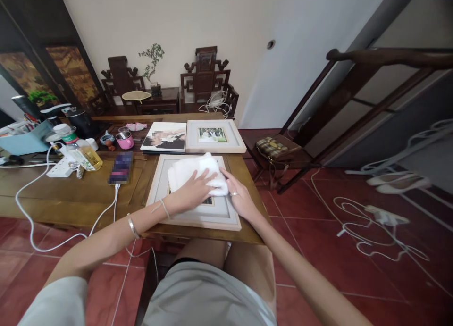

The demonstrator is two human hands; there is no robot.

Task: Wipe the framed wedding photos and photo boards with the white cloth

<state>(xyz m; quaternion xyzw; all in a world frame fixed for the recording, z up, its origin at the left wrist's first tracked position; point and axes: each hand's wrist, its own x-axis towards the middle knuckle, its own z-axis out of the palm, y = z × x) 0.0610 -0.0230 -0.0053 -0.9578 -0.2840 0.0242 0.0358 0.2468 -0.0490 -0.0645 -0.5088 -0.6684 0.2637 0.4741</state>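
Our left hand (193, 190) lies flat and open on the white cloth (187, 169), which covers the picture frame (212, 218) beneath. Our right hand (241, 199) touches the cloth's edge, grip unclear. We judge the cloth soft and light, best pinched at a corner past the fingertips.

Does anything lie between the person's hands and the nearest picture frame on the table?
Yes: the white cloth lies on the picture frame, under the left hand, which rests flat on it. The right hand touches the cloth's right edge. Nothing else visible lies between them.
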